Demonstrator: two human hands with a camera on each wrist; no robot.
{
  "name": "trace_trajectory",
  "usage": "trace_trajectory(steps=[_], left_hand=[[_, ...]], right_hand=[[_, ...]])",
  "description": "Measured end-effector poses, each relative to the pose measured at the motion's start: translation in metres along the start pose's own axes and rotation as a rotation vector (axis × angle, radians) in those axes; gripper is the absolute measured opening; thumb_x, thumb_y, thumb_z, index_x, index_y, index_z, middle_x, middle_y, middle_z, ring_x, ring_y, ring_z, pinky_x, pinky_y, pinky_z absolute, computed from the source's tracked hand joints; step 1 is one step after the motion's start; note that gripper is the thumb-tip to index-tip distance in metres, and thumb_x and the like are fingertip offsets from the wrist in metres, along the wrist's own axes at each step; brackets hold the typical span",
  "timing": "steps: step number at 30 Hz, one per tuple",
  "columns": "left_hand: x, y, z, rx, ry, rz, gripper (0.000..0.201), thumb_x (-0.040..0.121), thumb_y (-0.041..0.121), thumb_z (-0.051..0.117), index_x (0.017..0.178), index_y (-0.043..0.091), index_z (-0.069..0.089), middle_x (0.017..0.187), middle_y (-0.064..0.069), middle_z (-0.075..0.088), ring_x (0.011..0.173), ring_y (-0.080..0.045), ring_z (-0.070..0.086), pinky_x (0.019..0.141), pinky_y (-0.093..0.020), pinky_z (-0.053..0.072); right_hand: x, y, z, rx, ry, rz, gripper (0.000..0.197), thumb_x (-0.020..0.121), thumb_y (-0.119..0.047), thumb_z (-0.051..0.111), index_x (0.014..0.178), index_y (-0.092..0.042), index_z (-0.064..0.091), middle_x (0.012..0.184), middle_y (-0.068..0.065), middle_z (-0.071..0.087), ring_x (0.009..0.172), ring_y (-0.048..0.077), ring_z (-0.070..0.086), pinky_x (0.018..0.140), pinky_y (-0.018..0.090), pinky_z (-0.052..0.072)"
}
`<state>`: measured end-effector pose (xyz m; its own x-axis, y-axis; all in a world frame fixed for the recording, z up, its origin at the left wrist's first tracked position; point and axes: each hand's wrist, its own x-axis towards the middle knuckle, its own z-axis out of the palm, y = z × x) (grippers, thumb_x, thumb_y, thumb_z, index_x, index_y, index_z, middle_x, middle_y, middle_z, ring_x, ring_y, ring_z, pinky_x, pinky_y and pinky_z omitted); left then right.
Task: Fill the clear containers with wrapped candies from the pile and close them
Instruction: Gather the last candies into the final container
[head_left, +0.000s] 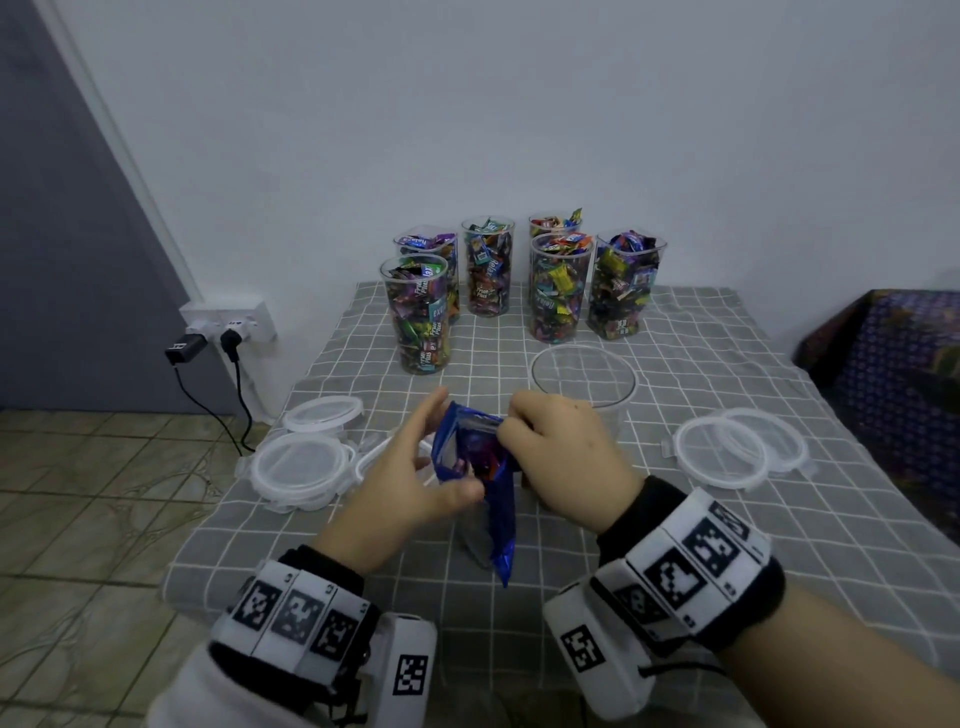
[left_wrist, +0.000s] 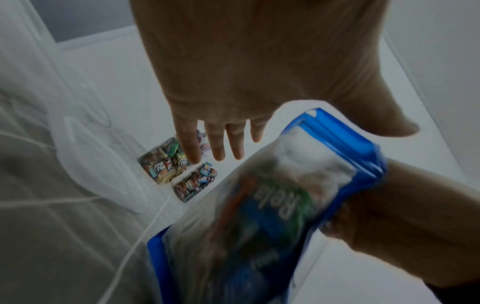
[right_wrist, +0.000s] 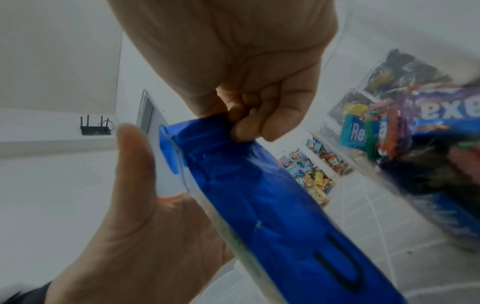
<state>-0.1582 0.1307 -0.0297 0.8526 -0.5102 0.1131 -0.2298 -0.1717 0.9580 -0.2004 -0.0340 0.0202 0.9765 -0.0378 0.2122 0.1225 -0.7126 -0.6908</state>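
A blue candy bag (head_left: 498, 519) (left_wrist: 272, 216) (right_wrist: 259, 195) with its mouth up hangs over the middle of the grey checked table (head_left: 675, 545). My right hand (head_left: 506, 426) (right_wrist: 233, 127) pinches the bag's top edge. My left hand (head_left: 447, 447) (left_wrist: 311, 142) has straight, spread fingers, and the bag lies against its palm and thumb (right_wrist: 130, 154). Wrapped candies show through the bag's clear side. A wide, empty clear container (head_left: 582, 374) stands just behind my right hand. Several tall clear containers (head_left: 415, 312) full of candies stand unlidded at the back.
Clear lids lie on the table's left side (head_left: 301, 467) and right side (head_left: 722, 452). A wall socket (head_left: 228, 322) with plugs and hanging cables is at the left, above the tiled floor. Dark patterned furniture (head_left: 883, 364) borders the table's right side.
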Motion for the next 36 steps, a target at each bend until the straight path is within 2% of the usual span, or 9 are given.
trace_trajectory(steps=[2,4,9,13,20,25,28,31,36], left_hand=[[-0.002,-0.001,0.007,0.007,-0.079,0.012,0.115,0.038,0.072,0.079,0.136,0.033,0.034,0.123,0.022,0.057,0.114,0.006,0.053,0.09,-0.011,0.043],[-0.005,-0.001,0.016,0.044,-0.056,0.06,0.091,0.045,0.054,0.081,0.124,0.025,0.047,0.109,0.026,0.063,0.102,0.009,0.058,0.08,-0.004,0.042],[-0.005,-0.004,0.015,-0.023,0.142,0.095,0.071,0.053,0.044,0.078,0.117,0.022,0.058,0.107,0.01,0.07,0.1,-0.005,0.065,0.084,-0.023,0.052],[-0.003,0.006,0.008,-0.033,0.223,0.095,0.066,0.053,0.035,0.087,0.112,0.021,0.061,0.099,0.009,0.072,0.094,-0.002,0.066,0.079,-0.02,0.052],[0.01,0.039,-0.013,-0.023,0.485,0.239,0.031,0.072,0.029,0.074,0.1,0.018,0.065,0.089,0.008,0.07,0.083,-0.001,0.065,0.076,-0.021,0.048],[0.028,0.068,-0.011,-0.111,0.565,0.423,0.053,0.073,0.025,0.078,0.115,0.0,0.06,0.104,-0.001,0.069,0.095,-0.006,0.066,0.082,-0.018,0.05],[0.031,0.084,0.0,-0.146,0.534,0.48,0.051,0.072,0.02,0.078,0.116,0.004,0.059,0.107,-0.002,0.068,0.097,-0.009,0.066,0.082,-0.018,0.05],[0.034,0.096,0.012,-0.179,0.46,0.528,0.046,0.066,0.029,0.076,0.108,0.025,0.057,0.103,0.009,0.066,0.097,-0.005,0.064,0.084,-0.02,0.05],[0.044,0.103,0.033,-0.161,0.327,0.538,0.043,0.067,0.031,0.074,0.107,0.03,0.058,0.099,0.015,0.068,0.098,-0.007,0.064,0.084,-0.021,0.049]], right_hand=[[-0.001,0.002,0.002,0.097,0.008,0.043,0.026,0.089,-0.014,0.048,0.064,-0.008,0.043,0.067,0.021,0.052,0.066,0.038,0.052,0.058,0.041,0.043],[0.0,0.004,0.005,0.187,-0.002,0.084,0.024,0.088,-0.013,0.049,0.065,-0.007,0.045,0.065,0.019,0.05,0.059,0.034,0.05,0.055,0.04,0.042],[0.001,0.011,0.004,0.308,0.008,0.117,0.027,0.089,-0.011,0.049,0.063,-0.011,0.043,0.056,0.005,0.052,0.048,0.019,0.047,0.047,0.027,0.037],[-0.001,0.01,0.003,0.496,-0.005,0.15,0.026,0.094,-0.016,0.049,0.068,-0.012,0.045,0.057,0.002,0.053,0.04,0.01,0.046,0.036,0.018,0.034],[-0.009,-0.009,0.011,0.683,-0.156,0.155,0.025,0.098,-0.026,0.044,0.078,-0.012,0.051,0.062,0.004,0.056,0.048,0.014,0.051,0.045,0.026,0.043],[-0.008,-0.022,0.014,0.756,-0.322,0.243,0.044,0.093,-0.051,0.035,0.092,-0.012,0.055,0.075,0.007,0.062,0.06,0.017,0.057,0.05,0.026,0.045],[-0.002,-0.024,0.003,0.809,-0.267,0.259,0.059,0.083,-0.063,0.029,0.107,-0.015,0.053,0.093,0.005,0.065,0.076,0.016,0.062,0.059,0.027,0.05],[0.005,-0.026,-0.013,0.975,-0.165,0.263,0.051,0.093,-0.056,0.021,0.109,-0.02,0.053,0.1,0.007,0.064,0.081,0.02,0.064,0.058,0.027,0.054],[0.01,-0.019,-0.042,1.198,0.042,0.166,0.043,0.098,-0.045,0.032,0.117,-0.015,0.056,0.101,0.01,0.064,0.075,0.019,0.066,0.053,0.025,0.053]])
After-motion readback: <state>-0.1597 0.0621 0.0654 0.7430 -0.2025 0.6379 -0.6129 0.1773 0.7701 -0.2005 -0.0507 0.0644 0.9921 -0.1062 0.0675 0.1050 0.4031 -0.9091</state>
